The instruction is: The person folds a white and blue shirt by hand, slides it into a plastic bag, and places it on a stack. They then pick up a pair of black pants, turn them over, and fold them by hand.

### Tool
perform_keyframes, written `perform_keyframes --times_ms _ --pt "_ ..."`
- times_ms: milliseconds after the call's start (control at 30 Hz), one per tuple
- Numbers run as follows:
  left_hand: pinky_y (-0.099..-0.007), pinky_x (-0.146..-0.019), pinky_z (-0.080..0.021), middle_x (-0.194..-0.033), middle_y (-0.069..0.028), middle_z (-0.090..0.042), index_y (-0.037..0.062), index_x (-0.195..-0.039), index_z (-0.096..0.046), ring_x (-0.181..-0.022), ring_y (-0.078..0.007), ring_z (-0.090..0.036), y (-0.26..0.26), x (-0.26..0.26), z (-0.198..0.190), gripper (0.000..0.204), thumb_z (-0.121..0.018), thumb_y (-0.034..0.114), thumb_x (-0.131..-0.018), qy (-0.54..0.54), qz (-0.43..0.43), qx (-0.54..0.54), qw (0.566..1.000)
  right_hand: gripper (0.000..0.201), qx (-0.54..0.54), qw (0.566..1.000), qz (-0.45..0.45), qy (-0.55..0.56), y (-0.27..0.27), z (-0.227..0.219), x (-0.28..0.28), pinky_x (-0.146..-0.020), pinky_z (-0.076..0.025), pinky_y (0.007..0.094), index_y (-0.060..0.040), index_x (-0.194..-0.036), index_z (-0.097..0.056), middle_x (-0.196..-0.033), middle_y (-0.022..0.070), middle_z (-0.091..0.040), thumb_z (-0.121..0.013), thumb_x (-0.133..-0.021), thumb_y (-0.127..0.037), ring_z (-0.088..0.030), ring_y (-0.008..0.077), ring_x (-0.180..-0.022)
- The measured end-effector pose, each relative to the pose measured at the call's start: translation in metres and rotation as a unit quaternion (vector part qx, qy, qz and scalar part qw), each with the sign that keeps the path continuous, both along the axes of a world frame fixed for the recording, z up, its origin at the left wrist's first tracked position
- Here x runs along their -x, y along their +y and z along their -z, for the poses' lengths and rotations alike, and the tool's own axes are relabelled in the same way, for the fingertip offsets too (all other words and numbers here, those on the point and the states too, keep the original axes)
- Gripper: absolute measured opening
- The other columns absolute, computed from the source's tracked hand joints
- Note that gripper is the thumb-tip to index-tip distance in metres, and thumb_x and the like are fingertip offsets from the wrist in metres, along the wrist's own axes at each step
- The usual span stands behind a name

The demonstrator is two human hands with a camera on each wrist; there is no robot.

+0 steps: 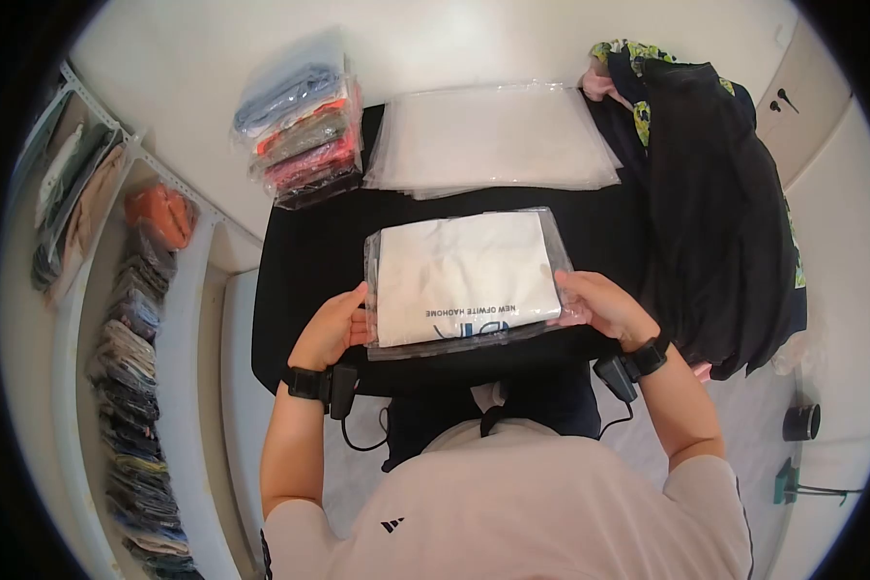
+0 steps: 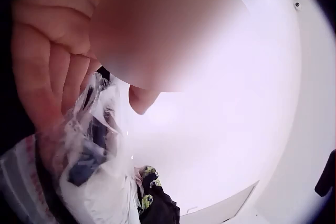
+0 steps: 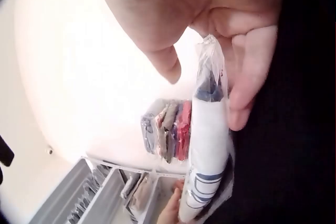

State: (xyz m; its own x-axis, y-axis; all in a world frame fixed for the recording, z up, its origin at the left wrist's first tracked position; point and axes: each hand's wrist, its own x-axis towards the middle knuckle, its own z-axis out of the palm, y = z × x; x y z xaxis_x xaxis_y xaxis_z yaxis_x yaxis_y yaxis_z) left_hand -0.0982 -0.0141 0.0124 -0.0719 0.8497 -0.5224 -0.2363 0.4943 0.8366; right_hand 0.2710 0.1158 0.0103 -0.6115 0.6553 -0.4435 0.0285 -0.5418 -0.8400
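Observation:
A folded white garment in a clear plastic bag (image 1: 464,275) is held level over the black table, its blue and dark print towards the person. At its left edge the left hand (image 1: 333,324) grips the bag, thumb above and fingers beneath. The right hand (image 1: 604,304) holds the opposite edge the same way. In the left wrist view, crinkled plastic (image 2: 97,166) lies against the fingers of the left hand (image 2: 58,61). The right wrist view shows the bagged garment (image 3: 207,140) edge-on below the right hand (image 3: 210,29).
Bagged folded clothes (image 1: 304,135) are stacked at the table's back left. Flat clear bags (image 1: 493,135) lie at the back middle. Black and floral clothes (image 1: 710,213) drape over the right side. Shelves (image 1: 179,319) with folded clothes stand at the left. The black tabletop (image 1: 304,251) surrounds the held bag.

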Motion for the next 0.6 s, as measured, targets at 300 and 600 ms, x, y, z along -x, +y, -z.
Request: perform_keyframes --times_ms 300,600 --pt "-0.0240 -0.073 -0.049 -0.093 -0.0038 -0.063 0.0025 -0.104 -0.058 -0.078 -0.0099 -0.060 0.004 -0.008 -0.001 0.035 -0.069 0.027 -0.081 0.084 0.053 -0.007 0.995 0.019 -0.055 0.996 0.060 -0.019 -0.019 0.016 -0.003 -0.068 -0.052 0.0207 0.0002 -0.090 -0.062 -0.086 0.0061 -0.065 -0.069 -0.083 -0.017 -0.063 0.0110 -0.076" --pt "-0.0233 -0.073 -0.049 -0.090 -0.0039 -0.063 0.0033 -0.098 -0.059 -0.078 -0.0098 -0.060 0.004 -0.009 0.004 0.024 -0.068 0.020 -0.083 -0.048 0.013 -0.024 0.998 0.023 -0.032 0.988 0.148 -0.014 -0.025 0.008 0.002 -0.071 -0.052 0.0208 -0.0003 -0.098 -0.059 -0.089 0.0062 -0.064 -0.069 -0.082 -0.013 -0.062 0.0103 -0.078"
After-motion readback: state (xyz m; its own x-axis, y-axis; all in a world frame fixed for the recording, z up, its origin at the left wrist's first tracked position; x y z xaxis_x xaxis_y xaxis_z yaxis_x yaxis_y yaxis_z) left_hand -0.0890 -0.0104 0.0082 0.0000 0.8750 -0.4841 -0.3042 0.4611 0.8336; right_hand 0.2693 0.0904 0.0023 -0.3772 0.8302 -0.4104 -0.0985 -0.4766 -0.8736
